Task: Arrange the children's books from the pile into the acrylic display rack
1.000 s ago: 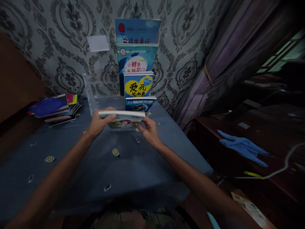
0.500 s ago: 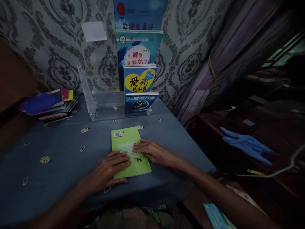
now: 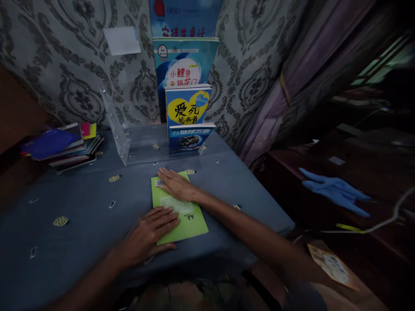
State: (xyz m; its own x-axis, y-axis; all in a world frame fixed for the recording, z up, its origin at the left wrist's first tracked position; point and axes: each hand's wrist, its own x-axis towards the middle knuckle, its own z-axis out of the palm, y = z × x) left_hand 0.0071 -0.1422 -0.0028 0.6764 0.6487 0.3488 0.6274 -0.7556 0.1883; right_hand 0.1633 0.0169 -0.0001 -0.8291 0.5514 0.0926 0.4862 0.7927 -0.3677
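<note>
A thin green book (image 3: 191, 226) lies flat on the blue tablecloth, its barcode side facing up. Flat on the book's lower left part rests my left hand (image 3: 152, 231), fingers stretched out and the thumb near the bottom edge. My right hand (image 3: 177, 185) lies across the upper part of the cover with its fingers extended, partly covering the barcode. Behind the book stands a clear acrylic rack (image 3: 118, 129). Its right side holds several upright books in tiers, among them a blue book with a yellow heart (image 3: 186, 108) and a smaller blue book (image 3: 191, 140) in front.
A stack of books and booklets (image 3: 78, 144) sits at the left of the table. On a dark surface to the right lie a blue glove (image 3: 337, 190) and a pale cable (image 3: 395, 211). An orange booklet (image 3: 333, 265) is at the lower right. A tied curtain (image 3: 269, 112) hangs beside the table.
My right hand has slid up and left over the green book, from its middle right to the barcode corner. The left hand stays nearly in place. The view has shifted slightly.
</note>
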